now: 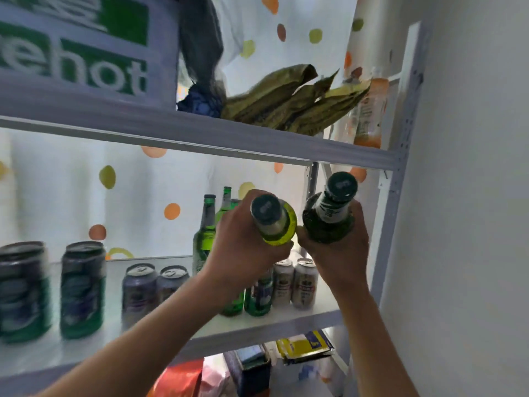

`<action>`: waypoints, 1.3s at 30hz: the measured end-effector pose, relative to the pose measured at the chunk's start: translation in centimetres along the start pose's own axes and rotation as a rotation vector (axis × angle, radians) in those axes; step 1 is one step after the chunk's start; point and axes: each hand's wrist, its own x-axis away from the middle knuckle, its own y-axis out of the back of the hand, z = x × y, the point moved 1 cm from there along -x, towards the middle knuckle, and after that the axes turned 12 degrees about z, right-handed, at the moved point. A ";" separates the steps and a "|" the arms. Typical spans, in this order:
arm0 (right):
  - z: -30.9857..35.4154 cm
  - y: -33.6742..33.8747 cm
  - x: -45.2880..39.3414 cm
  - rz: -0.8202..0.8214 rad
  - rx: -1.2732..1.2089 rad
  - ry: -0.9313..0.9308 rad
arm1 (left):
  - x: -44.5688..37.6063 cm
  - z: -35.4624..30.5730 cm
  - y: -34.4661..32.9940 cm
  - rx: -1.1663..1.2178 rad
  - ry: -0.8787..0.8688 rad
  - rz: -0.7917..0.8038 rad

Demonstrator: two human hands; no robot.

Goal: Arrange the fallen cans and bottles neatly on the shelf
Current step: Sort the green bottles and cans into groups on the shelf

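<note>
Two bare arms reach up from the bottom of the view toward a grey metal shelf (286,320). Each hand holds a bottle by its body, with the cap end pointing back at the camera. On the left side, the left hand (243,242) has its fingers curled round a bright green bottle (274,222). Next to it, the right hand (340,250) has its fingers curled round a dark green bottle (329,210) with a white label on its neck. Both bottles are up in the air in front of the shelf, close side by side, and the two hands almost touch.

Behind the hands, tall green bottles (204,233) stand upright at the back of the shelf. Two white cans (294,283) stand near the right end, just beside a green can (259,296). Two purple cans (154,285) stand in the middle. Two bigger green cans (51,290), blurry, stand at the left.

One board higher lie dry yellow-green leaves (292,101) and a box with green letters (86,50). A dotted white curtain (143,196) hangs behind it all.
</note>
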 end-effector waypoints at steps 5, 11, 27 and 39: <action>10.8 -6.5 3.1 0.056 -0.063 0.045 | 6.5 -2.8 11.3 -0.020 0.116 -0.037; 24.1 -17.4 7.2 0.265 -0.239 0.105 | 16.4 -4.5 27.5 0.070 0.262 -0.268; 53.1 -44.9 22.9 0.934 -0.647 0.135 | 43.9 -10.2 58.0 -0.202 0.505 -0.971; 63.7 -64.5 28.7 1.437 -0.839 -0.144 | 52.2 -6.1 75.0 -0.322 0.870 -0.922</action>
